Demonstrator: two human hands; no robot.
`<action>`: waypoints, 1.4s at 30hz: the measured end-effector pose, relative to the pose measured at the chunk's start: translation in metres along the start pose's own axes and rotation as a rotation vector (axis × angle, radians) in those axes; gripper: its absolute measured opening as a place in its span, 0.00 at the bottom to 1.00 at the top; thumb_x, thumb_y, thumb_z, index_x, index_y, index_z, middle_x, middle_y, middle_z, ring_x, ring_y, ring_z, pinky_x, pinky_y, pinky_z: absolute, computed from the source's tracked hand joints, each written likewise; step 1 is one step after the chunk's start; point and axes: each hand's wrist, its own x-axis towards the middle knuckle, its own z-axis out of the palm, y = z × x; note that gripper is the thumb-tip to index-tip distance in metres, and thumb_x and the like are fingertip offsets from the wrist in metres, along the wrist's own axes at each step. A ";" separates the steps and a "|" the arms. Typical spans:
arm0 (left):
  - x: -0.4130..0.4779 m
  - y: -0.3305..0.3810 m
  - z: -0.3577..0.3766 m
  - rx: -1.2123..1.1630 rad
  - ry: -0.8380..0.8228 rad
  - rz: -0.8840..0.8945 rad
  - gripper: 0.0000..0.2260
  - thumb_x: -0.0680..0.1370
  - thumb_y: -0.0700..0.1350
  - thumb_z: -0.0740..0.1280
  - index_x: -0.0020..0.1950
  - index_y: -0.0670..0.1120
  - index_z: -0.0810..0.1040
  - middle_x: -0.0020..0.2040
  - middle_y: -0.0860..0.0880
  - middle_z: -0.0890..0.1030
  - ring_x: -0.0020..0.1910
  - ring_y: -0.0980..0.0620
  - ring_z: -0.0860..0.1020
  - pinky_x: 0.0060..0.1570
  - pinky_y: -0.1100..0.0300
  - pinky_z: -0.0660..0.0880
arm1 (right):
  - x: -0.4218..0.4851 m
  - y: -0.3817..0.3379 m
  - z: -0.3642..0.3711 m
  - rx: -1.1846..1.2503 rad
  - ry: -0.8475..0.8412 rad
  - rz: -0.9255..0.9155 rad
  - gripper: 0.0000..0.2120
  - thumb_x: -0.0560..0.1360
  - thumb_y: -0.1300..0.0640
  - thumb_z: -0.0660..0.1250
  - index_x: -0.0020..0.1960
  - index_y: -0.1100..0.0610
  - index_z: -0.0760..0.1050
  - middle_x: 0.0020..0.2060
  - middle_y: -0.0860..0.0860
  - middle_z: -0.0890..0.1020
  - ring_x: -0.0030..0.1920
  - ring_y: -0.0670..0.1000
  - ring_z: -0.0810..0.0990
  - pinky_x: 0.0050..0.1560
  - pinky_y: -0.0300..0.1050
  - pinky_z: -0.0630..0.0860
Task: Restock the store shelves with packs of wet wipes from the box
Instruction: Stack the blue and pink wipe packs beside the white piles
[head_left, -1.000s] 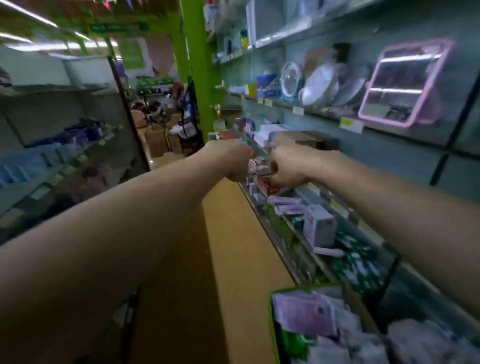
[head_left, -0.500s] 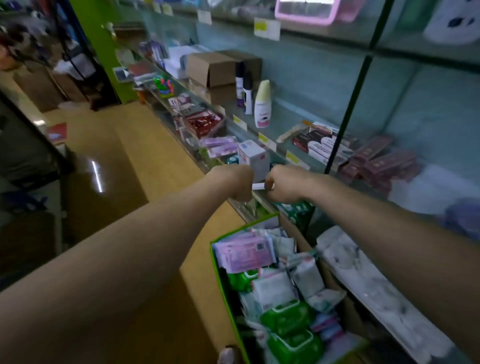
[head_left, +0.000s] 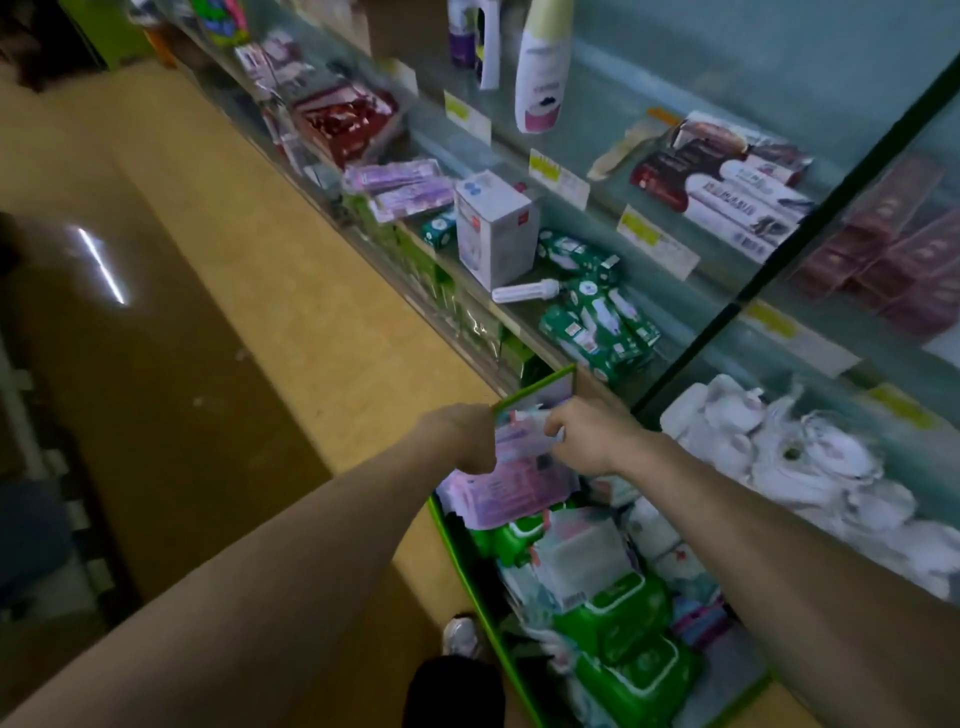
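A green-edged box (head_left: 462, 551) stands on the floor against the shelving, full of wet wipe packs: green ones (head_left: 618, 618), whitish ones (head_left: 582, 551) and a large pink one (head_left: 511, 493) on top. My left hand (head_left: 465, 439) and my right hand (head_left: 587, 439) hover over the box's far end, fingers curled, both holding a small pink pack (head_left: 522, 439) between them. Purple packs (head_left: 400, 187) and dark green packs (head_left: 597, 322) lie on the shelf (head_left: 524, 338) above the box.
A white carton (head_left: 493, 228) and a white tube (head_left: 524, 291) sit on the shelf near the green packs. White bundles (head_left: 779, 452) fill the section to the right. Bottles (head_left: 540, 67) stand on the upper shelf. My shoe (head_left: 460, 636) is beside the box. The tan aisle floor (head_left: 234, 312) lies left.
The view has swung down from the aisle to the box. My hands, held together throughout, have come down from shelf height to just above the packs.
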 end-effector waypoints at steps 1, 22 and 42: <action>0.007 -0.003 0.008 -0.010 -0.014 0.000 0.21 0.78 0.46 0.64 0.70 0.42 0.70 0.67 0.43 0.74 0.62 0.43 0.75 0.56 0.52 0.74 | 0.008 0.002 0.007 -0.014 -0.013 0.000 0.14 0.80 0.58 0.60 0.63 0.49 0.76 0.65 0.56 0.75 0.63 0.58 0.73 0.60 0.47 0.72; 0.036 0.019 0.085 0.063 0.227 -0.008 0.27 0.76 0.49 0.67 0.71 0.46 0.60 0.66 0.41 0.68 0.66 0.40 0.67 0.62 0.48 0.64 | 0.058 0.012 0.070 -0.372 -0.002 0.001 0.33 0.77 0.58 0.64 0.77 0.52 0.53 0.69 0.58 0.61 0.70 0.60 0.60 0.67 0.54 0.63; 0.034 0.017 0.094 -0.079 0.164 -0.028 0.32 0.73 0.64 0.66 0.68 0.46 0.62 0.59 0.43 0.78 0.59 0.42 0.77 0.47 0.56 0.70 | 0.051 0.021 0.086 -0.372 0.029 -0.095 0.28 0.73 0.58 0.69 0.70 0.58 0.61 0.65 0.56 0.66 0.67 0.58 0.65 0.60 0.52 0.69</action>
